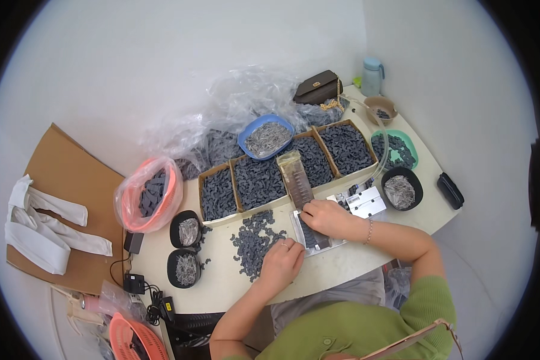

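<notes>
My left hand (282,263) rests at the right edge of a loose pile of small dark grey curved pieces (255,243). Its fingers are curled together; whatever they hold is too small to make out. My right hand (328,218), fingers bent and closed, lies over the upper part of a metal fixture (299,229) that carries a row of dark pieces. What its fingertips grip is hidden. Just beyond the fixture, a clear-topped brown strip-like tray (296,180) leans across the cardboard box. A silver block with fittings (366,203) sits right of my right hand.
A divided cardboard box (222,216) full of dark pieces spans the table. Black bowls (418,195) and a blue basin (241,139) hold thin metal pins. A green bowl (415,155), pink basket (177,198), glasses case (450,191), bag (318,88) and bottle (372,78) stand around.
</notes>
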Demonstrator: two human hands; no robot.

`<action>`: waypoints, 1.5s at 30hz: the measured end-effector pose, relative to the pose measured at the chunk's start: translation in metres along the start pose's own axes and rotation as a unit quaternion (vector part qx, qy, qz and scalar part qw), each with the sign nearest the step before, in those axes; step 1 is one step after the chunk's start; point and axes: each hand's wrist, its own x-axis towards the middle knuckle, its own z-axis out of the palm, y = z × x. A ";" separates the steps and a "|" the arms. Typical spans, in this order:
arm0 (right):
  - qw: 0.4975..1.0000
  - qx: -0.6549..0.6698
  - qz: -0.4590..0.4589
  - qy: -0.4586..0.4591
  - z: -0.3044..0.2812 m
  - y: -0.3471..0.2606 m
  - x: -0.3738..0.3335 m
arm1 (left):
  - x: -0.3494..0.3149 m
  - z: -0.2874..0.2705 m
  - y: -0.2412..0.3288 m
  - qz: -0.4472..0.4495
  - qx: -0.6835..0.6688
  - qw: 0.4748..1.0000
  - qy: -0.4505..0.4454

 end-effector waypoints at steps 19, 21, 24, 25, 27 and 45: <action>0.945 -0.036 0.316 0.068 -0.107 0.055 -0.091 | 0.019 0.034 0.008 0.064 0.107 0.992 -0.016; 0.933 -0.060 0.356 -0.003 -0.116 0.060 -0.115 | 0.018 0.038 0.011 0.063 0.107 0.992 -0.010; 0.919 -0.034 0.387 -0.061 -0.112 0.067 -0.131 | 0.013 0.037 0.016 0.047 0.101 0.994 -0.017; 0.914 -0.018 0.398 -0.072 -0.109 0.070 -0.134 | 0.011 0.035 0.020 0.040 0.097 0.994 -0.022; 0.916 -0.025 0.398 -0.051 -0.105 0.073 -0.138 | 0.007 0.032 0.024 0.046 0.086 0.995 -0.023; 0.911 -0.049 0.407 0.033 -0.102 0.069 -0.129 | -0.010 0.037 0.035 -0.005 0.094 0.993 -0.072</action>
